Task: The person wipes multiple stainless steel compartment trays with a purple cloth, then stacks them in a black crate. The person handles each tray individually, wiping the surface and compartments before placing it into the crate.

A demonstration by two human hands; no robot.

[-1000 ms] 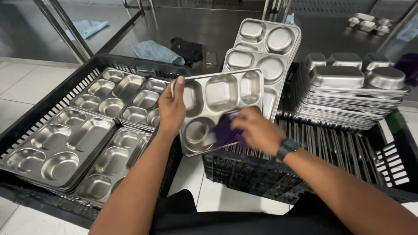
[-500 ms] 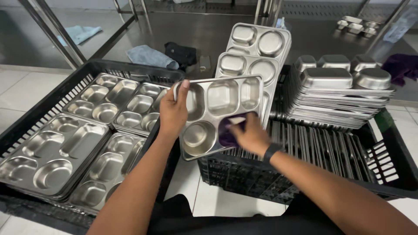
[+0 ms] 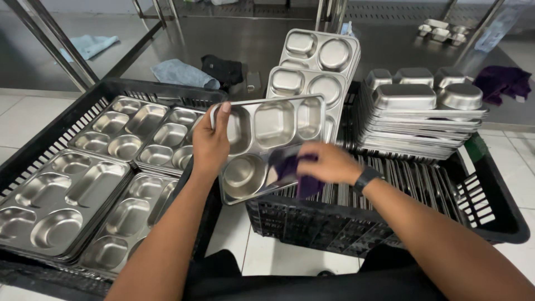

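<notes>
My left hand [image 3: 209, 142] grips the left edge of a steel compartment tray [image 3: 271, 124], held tilted between two black crates. My right hand [image 3: 326, 162] presses a dark purple cloth [image 3: 294, 170] against the tray's lower right compartment. A dark watch sits on my right wrist [image 3: 366, 178].
The left black crate [image 3: 33, 153] holds stacks of face-up steel trays [image 3: 72, 189]. The right crate [image 3: 490, 212] holds trays standing on edge, a face-down stack [image 3: 423, 120] and two leaning trays [image 3: 312, 67]. Cloths lie on the steel surface behind, including a blue one [image 3: 178, 72].
My right hand with the cloth has rubbed back and forth over the tray's lower compartments. The tray shifted slightly left and down; my left hand kept its grip.
</notes>
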